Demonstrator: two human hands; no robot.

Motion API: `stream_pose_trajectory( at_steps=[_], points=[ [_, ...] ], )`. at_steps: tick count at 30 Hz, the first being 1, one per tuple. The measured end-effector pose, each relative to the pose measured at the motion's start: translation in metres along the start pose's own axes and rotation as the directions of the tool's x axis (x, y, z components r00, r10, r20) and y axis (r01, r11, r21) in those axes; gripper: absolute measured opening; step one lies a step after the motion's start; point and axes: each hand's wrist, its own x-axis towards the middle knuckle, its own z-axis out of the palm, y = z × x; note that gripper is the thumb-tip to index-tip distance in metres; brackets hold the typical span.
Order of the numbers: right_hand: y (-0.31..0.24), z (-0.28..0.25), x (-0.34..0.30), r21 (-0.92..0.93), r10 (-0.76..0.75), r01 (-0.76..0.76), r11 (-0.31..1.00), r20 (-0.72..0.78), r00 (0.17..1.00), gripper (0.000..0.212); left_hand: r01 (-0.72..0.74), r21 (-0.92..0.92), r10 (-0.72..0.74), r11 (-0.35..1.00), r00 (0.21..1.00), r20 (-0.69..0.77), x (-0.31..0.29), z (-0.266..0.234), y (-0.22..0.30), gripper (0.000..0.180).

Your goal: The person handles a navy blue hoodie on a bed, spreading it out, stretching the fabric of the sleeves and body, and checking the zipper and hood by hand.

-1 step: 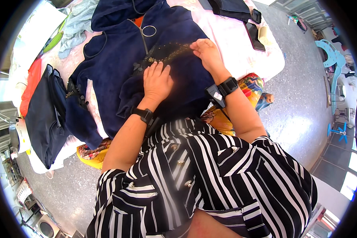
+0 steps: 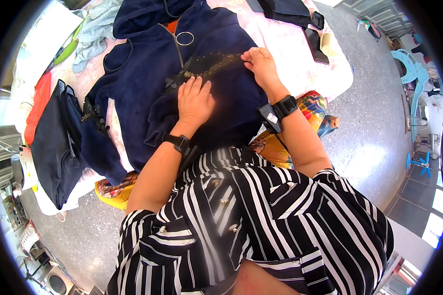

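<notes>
A navy zip hoodie (image 2: 147, 93) lies spread on the bed in front of me, its hood at the far end. Across its chest runs a dark lace-like trim (image 2: 209, 66) with gold specks. My left hand (image 2: 196, 101) lies flat on the hoodie just below the trim, fingers stretched out and holding nothing. Close to the hoodie's right edge, at the outer end of the trim, is my right hand (image 2: 261, 66). Its fingers are loosely bent and somewhat apart, with no cloth visibly gripped. A large ring pull (image 2: 185, 38) hangs from the zip.
Folded dark trousers (image 2: 56, 147) lie at the left beside a red cloth (image 2: 38, 108). Grey clothing (image 2: 96, 34) is heaped at the far left. A phone (image 2: 316, 45) and more dark clothing (image 2: 285, 11) lie at the far right of the pink bedding (image 2: 300, 73).
My right hand has shifted slightly to the right, toward the hoodie's edge. The left hand and the hoodie stay where they were.
</notes>
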Motion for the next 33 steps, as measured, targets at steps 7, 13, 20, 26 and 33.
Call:
stream_pose_trajectory(
  at_steps=[7, 13, 20, 26, 33],
  points=[
    [0.035, -0.008, 0.025, -0.596, -0.425, 0.480, 0.644, 0.242, 0.872, 0.014, -0.016, -0.002, 0.016, 1.000, 1.000, -0.015, 0.002, 0.000, 0.001, 0.030],
    [0.034, 0.010, 0.007, -0.655, -0.470, 0.712, 0.253, 0.561, 0.682, 0.012, -0.025, 0.002, 0.025, 1.000, 0.999, -0.039, 0.001, 0.002, -0.001, 0.030],
    [0.035, 0.016, 0.001, -0.752, -0.449, 0.624, 0.214, 0.491, 0.746, 0.008, -0.030, 0.001, 0.030, 1.000, 0.999, -0.029, 0.002, -0.001, 0.001, 0.030],
    [0.031, 0.004, -0.006, -0.666, -0.442, 0.662, 0.344, 0.507, 0.740, 0.012, -0.033, -0.019, 0.033, 0.999, 0.999, -0.023, 0.002, -0.001, 0.000, 0.029],
    [0.015, -0.008, -0.002, -0.667, -0.385, 0.541, 0.512, 0.385, 0.839, 0.016, -0.023, -0.021, 0.023, 1.000, 1.000, -0.018, 0.003, -0.002, 0.001, 0.029]
  ],
)
